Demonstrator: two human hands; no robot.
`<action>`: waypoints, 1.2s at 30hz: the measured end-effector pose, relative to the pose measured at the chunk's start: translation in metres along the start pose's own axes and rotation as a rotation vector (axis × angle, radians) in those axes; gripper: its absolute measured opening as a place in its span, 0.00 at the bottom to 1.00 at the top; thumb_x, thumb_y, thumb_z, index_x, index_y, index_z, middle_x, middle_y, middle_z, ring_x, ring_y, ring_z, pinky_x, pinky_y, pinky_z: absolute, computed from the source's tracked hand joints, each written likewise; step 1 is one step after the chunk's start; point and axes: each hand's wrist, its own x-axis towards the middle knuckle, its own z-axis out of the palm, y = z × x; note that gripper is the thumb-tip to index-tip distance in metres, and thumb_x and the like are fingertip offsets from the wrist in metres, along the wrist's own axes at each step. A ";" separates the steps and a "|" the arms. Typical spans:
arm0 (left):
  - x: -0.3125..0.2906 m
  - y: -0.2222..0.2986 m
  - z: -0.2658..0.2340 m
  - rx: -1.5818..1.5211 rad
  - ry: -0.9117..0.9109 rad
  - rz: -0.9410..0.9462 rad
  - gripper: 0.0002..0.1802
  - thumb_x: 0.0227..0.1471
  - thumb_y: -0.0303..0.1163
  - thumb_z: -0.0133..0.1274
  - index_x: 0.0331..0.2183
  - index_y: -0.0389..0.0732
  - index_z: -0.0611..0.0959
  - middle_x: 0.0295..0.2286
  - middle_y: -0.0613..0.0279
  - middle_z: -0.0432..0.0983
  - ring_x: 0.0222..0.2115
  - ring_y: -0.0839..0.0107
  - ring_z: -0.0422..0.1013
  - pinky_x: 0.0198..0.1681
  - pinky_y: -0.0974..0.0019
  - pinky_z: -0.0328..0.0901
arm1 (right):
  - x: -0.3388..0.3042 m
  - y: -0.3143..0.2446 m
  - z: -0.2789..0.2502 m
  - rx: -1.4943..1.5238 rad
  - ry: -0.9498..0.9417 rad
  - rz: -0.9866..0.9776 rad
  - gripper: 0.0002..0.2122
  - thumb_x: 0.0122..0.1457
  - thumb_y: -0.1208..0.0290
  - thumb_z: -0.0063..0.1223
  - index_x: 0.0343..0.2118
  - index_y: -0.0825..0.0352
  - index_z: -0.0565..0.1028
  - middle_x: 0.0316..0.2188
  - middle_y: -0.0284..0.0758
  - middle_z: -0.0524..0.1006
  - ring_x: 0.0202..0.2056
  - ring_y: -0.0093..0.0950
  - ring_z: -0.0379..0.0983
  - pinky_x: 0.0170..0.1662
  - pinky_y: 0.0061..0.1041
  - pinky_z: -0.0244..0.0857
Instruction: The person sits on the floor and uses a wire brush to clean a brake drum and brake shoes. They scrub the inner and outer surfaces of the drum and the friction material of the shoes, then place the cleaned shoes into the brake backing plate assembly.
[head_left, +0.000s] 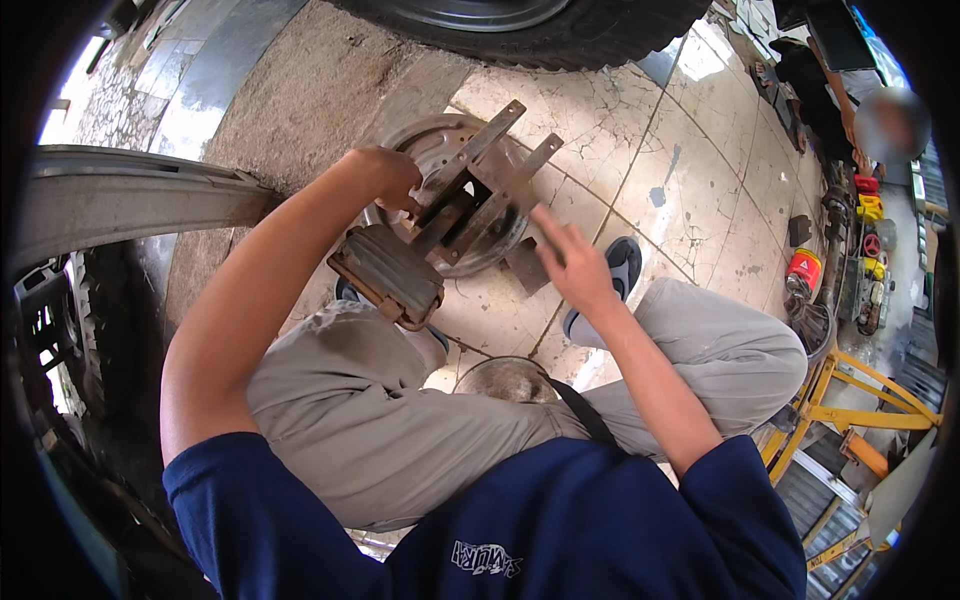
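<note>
A rusty metal bracket [477, 150] with two flat, drilled arms lies tilted across a round steel wheel disc [440, 130] on the floor between my feet. At its near end sits a heavy block with a worn, ribbed top [388, 270]. My left hand [385, 182] is at the bracket's left side, fingers curled down over the disc; what they pinch, if anything, is hidden. To the right of the bracket hovers my right hand [578, 262], slightly blurred, its fingers stretched out and apart. Below its fingertips is a small dark metal plate [524, 266].
A large tyre [600, 35] stands at the far side. At the left a metal beam [150, 207] reaches in. To the right lie a red tin [803, 272], tools and a yellow metal frame [840, 410]. Another person [815, 85] is at the far right.
</note>
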 end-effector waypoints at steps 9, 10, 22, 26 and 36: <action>0.003 -0.004 0.006 -0.014 0.051 0.002 0.31 0.55 0.59 0.55 0.49 0.44 0.84 0.46 0.55 0.80 0.49 0.54 0.75 0.52 0.53 0.70 | -0.002 0.001 0.000 -0.066 -0.003 -0.031 0.28 0.63 0.65 0.55 0.66 0.42 0.63 0.33 0.42 0.75 0.30 0.45 0.76 0.34 0.40 0.74; 0.002 -0.004 0.006 -0.018 0.039 -0.004 0.32 0.55 0.59 0.55 0.51 0.44 0.82 0.47 0.53 0.79 0.50 0.52 0.74 0.53 0.53 0.68 | -0.003 0.004 -0.005 -0.096 -0.098 -0.060 0.28 0.63 0.65 0.54 0.66 0.42 0.63 0.34 0.43 0.75 0.30 0.45 0.76 0.34 0.41 0.74; -0.007 -0.004 0.005 -0.014 0.043 -0.054 0.36 0.55 0.60 0.54 0.55 0.44 0.78 0.49 0.51 0.78 0.52 0.51 0.72 0.56 0.52 0.66 | 0.009 -0.004 -0.012 -0.164 -0.100 0.007 0.28 0.64 0.63 0.53 0.67 0.37 0.60 0.31 0.41 0.74 0.28 0.43 0.77 0.31 0.41 0.74; -0.009 -0.001 0.001 0.016 0.086 -0.081 0.34 0.55 0.61 0.53 0.49 0.41 0.83 0.46 0.54 0.81 0.49 0.55 0.75 0.53 0.54 0.69 | 0.015 -0.004 -0.003 -0.064 0.109 0.067 0.29 0.64 0.62 0.53 0.67 0.37 0.59 0.30 0.40 0.73 0.27 0.43 0.77 0.32 0.40 0.75; -0.006 -0.004 0.002 0.074 0.134 -0.077 0.35 0.53 0.62 0.55 0.49 0.43 0.83 0.46 0.53 0.81 0.49 0.54 0.75 0.53 0.53 0.68 | 0.014 0.002 -0.011 0.001 0.112 0.134 0.27 0.65 0.64 0.52 0.66 0.39 0.61 0.33 0.47 0.75 0.32 0.50 0.76 0.36 0.43 0.72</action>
